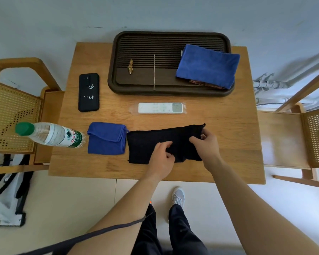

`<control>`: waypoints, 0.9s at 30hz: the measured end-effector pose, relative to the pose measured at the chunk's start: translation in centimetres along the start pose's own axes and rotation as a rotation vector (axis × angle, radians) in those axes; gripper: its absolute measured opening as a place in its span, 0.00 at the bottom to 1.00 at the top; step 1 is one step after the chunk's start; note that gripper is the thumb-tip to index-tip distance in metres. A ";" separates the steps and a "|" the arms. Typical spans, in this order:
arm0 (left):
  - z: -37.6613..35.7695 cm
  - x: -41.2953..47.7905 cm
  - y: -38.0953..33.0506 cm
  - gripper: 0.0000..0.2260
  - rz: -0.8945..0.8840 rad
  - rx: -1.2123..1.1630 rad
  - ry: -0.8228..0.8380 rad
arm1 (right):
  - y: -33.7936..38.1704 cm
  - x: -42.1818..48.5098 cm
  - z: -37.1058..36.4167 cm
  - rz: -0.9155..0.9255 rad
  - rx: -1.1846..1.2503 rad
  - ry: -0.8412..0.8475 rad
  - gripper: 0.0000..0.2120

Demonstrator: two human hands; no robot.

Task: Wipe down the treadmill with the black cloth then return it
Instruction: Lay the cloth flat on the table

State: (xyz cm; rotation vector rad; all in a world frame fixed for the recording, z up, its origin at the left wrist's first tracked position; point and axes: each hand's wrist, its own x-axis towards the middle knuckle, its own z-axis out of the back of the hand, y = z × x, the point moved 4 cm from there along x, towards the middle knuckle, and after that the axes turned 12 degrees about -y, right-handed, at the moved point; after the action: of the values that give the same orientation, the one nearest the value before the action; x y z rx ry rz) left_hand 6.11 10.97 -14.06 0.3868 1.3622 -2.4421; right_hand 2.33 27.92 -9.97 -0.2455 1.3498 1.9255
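Note:
The black cloth [147,144] lies spread flat on the wooden table [219,126], near its front edge. My left hand [161,157] rests on the cloth's lower middle with fingers curled, pinching the fabric. My right hand [205,144] grips the cloth's right end, thumb and fingers pinched near the top right corner. No treadmill appears in this view.
A folded blue cloth [106,138] lies just left of the black one, beside a water bottle [52,134]. Behind are a white remote [160,108], a black phone [89,92] and a dark tray [145,85] holding another blue cloth [208,66]. Wooden chairs [13,115] flank the table.

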 end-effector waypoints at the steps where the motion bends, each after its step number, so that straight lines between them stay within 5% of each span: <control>1: -0.4 0.1 -0.4 0.21 0.115 -0.140 0.017 | 0.5 -0.6 -0.2 0.006 0.044 0.046 0.09; 4: -0.8 0.2 -0.6 0.16 0.444 -0.658 0.084 | 1.9 -2.4 -1.7 0.029 0.127 0.201 0.09; 6: 0.6 0.3 0.1 0.12 0.516 -0.773 -0.003 | 2.2 -3.5 -3.5 0.033 0.100 0.287 0.10; 11: 8.3 0.6 3.7 0.07 0.306 -0.031 -0.452 | 1.3 -5.1 -9.9 0.093 -0.142 0.339 0.15; 15: 10.0 0.8 7.1 0.06 0.453 -0.095 -0.397 | -1.3 -5.7 -14.2 0.025 -0.235 0.418 0.22; 19: 10.8 0.7 6.5 0.04 0.366 0.055 -0.479 | -1.7 -6.1 -14.6 -0.045 -0.154 0.437 0.20; 23: 9.8 0.3 5.0 0.04 0.171 0.321 -0.332 | -0.7 -5.2 -10.6 0.254 -0.410 0.300 0.15; 27: 7.5 0.0 4.3 0.11 0.034 0.494 -0.200 | -2.2 -4.7 -8.7 0.481 -0.661 0.382 0.20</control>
State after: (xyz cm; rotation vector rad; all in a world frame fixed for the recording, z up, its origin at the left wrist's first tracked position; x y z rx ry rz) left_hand 7.23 2.41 -13.56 0.2620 0.6582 -2.6842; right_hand 4.87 18.47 -12.64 -0.6866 1.0028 2.8147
